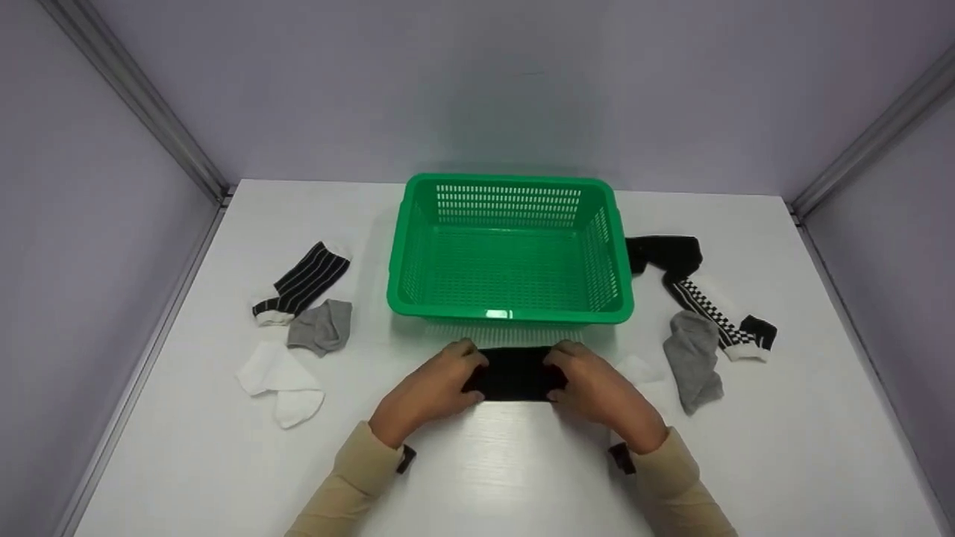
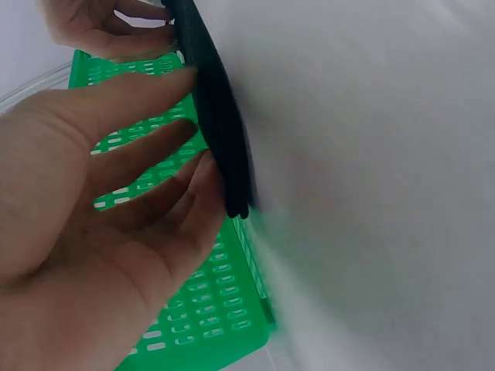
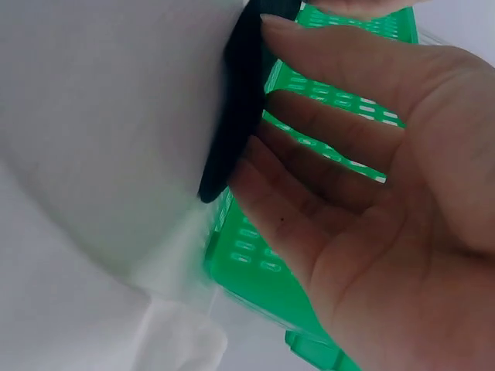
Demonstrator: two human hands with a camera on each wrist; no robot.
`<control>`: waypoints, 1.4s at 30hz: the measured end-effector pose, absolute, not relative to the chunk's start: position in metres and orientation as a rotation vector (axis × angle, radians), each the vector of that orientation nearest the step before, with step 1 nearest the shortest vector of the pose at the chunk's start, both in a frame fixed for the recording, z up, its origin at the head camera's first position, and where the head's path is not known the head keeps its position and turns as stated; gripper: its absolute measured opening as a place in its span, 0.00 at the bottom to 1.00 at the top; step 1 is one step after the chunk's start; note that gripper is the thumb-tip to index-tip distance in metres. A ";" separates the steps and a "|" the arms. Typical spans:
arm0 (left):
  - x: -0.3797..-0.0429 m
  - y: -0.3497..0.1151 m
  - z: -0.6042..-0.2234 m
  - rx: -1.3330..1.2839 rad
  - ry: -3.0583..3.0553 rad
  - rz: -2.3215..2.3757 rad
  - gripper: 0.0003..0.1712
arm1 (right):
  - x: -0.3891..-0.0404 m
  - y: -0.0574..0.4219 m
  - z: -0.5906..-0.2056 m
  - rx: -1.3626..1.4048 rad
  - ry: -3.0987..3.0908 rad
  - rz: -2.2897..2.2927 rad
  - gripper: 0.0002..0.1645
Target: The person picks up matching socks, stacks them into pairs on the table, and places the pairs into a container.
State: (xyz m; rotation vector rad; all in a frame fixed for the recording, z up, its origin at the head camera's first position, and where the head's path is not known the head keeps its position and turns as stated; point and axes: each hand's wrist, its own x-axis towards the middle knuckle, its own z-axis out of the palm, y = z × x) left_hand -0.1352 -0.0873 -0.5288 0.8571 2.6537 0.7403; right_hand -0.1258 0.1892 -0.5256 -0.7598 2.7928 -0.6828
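Observation:
A folded black sock (image 1: 516,373) lies crosswise in front of the green basket (image 1: 509,314), as a flat dark rectangle. My left hand (image 1: 442,379) grips its left end, fingertips at the far edge and thumb at the near edge. At the opposite end my right hand (image 1: 593,384) holds it the same way. In the left wrist view, the sock (image 2: 220,116) appears nearly edge-on, with layers showing at its end. The right wrist view shows bent fingers (image 3: 325,158) against the dark cloth (image 3: 236,100). A white sock (image 1: 642,369) is partly hidden behind my right hand.
Left of the basket lie a black striped sock (image 1: 312,274), a grey sock (image 1: 324,327) and a white sock (image 1: 280,380). To its right are a black sock (image 1: 668,252), a checkered sock (image 1: 709,309) and another grey sock (image 1: 694,362). Walls enclose the white table (image 1: 492,477) behind and beside.

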 end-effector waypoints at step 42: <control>-0.135 -0.097 -0.531 0.722 2.836 0.845 0.13 | -0.137 0.207 -0.526 -0.809 2.886 -0.760 0.03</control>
